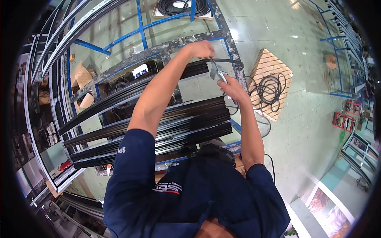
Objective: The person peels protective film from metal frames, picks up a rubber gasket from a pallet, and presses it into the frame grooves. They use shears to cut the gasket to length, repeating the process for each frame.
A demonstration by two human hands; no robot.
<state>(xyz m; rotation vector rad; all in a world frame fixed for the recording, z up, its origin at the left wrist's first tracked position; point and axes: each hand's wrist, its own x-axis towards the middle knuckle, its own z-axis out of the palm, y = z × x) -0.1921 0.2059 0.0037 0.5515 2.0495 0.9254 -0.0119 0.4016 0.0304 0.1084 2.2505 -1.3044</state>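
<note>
My right hand (234,88) is wrapped around the handle of a silver hand cutter (222,76) with a flat grey plate near its jaws. The cutter points up and left, its tip close to a black rubber strip (229,61). Across from it, my left hand (201,49) is closed at the strip, fingers curled just above the cutter's tip. The strip runs right from there past the frame edge. Below the left hand, the ends of long black profiles (198,68) lie side by side. More bundled black profiles (206,113) rest nearer my body.
A slatted wooden pallet (274,65) on the floor at right carries a loose coil of black cord (270,89). A blue-framed rack (141,29) stands beyond the profiles, with a large black coil (182,8) behind. Red crates (343,121) sit far right.
</note>
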